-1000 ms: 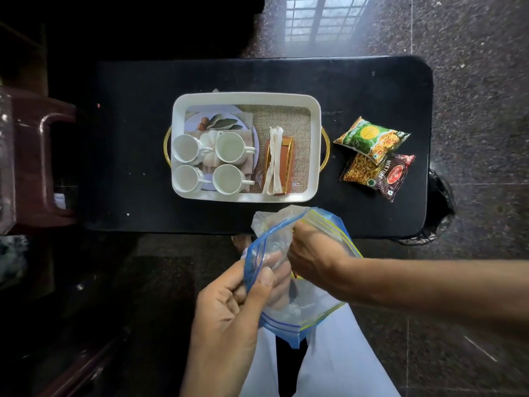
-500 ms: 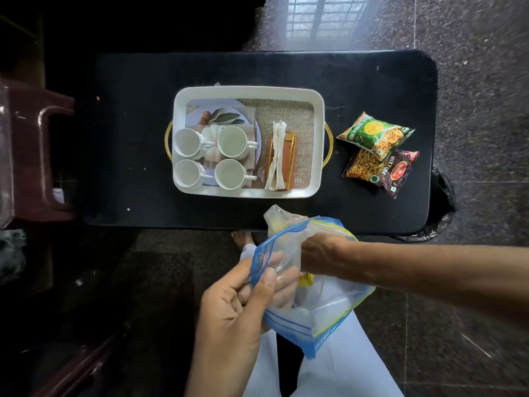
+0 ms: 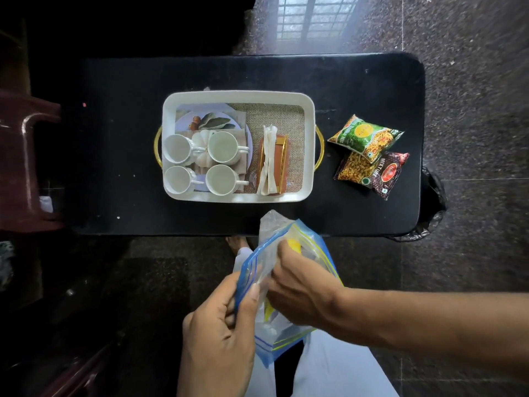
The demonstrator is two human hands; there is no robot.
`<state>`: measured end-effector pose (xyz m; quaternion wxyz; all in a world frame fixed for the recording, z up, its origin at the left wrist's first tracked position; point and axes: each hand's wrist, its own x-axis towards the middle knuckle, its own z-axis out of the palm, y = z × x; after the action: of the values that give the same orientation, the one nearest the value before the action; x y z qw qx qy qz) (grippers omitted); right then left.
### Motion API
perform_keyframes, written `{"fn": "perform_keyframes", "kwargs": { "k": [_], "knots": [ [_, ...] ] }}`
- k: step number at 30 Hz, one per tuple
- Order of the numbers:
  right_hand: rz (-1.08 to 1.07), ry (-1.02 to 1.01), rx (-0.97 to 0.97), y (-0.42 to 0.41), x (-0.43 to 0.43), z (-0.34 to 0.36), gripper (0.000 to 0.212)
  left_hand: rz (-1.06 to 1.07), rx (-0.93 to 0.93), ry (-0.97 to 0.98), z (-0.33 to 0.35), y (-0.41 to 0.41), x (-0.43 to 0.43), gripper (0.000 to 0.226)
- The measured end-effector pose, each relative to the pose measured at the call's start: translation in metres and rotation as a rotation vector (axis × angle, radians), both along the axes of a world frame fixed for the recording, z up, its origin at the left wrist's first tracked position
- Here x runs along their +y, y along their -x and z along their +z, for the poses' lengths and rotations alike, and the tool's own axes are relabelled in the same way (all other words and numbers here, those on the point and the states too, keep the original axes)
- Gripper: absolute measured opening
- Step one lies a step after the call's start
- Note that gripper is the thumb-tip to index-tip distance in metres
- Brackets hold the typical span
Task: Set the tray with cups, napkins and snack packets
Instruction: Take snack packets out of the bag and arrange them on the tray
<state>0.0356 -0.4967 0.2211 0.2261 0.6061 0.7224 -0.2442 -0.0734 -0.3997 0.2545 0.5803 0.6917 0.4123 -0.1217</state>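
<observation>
Tabletop [image 3: 114,196] tray [image 3: 309,144] beyond fingers [image 3: 252,299] on bag [image 3: 286,336]

Pinches the rim of the plastic bag [image 3: 274,227] with the left hand [image 3: 220,333], thumb laid over curled fingers, wrist rising from the lower edge. Reaches in from the right on a bare forearm, right hand [image 3: 297,290] knuckles up, fingers curled down into the bag's mouth, their hold hidden.

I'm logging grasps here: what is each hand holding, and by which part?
Left hand pinches the zip bag by its blue-edged mouth. Right hand is inside the mouth, fingers curled on the clear plastic packet there; exact hold is hidden.
</observation>
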Motion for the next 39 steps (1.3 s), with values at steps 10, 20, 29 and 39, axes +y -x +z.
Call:
{"fn": "perform_keyframes", "kwargs": {
  "k": [10, 20, 29, 39],
  "knots": [
    [-0.421, -0.361, 0.244, -0.032, -0.051, 0.043, 0.023, 0.06, 0.144, 0.24, -0.012, -0.006, 0.019, 0.024],
    [-1.366, -1.09, 0.49, -0.085, -0.116, 0.056, 0.037, 0.051, 0.174, 0.316, -0.019, -0.019, 0.006, 0.023],
    [-2.545, -1.174, 0.519, -0.224, -0.099, -0.075, 0.032, -0.052, 0.204, 0.306, -0.012, -0.032, -0.006, 0.029],
    [-2.989, -0.877, 0.459, -0.239, -0.082, -0.17, 0.036, 0.038, 0.105, 0.225, -0.021, -0.035, -0.013, 0.016]
  ]
}}
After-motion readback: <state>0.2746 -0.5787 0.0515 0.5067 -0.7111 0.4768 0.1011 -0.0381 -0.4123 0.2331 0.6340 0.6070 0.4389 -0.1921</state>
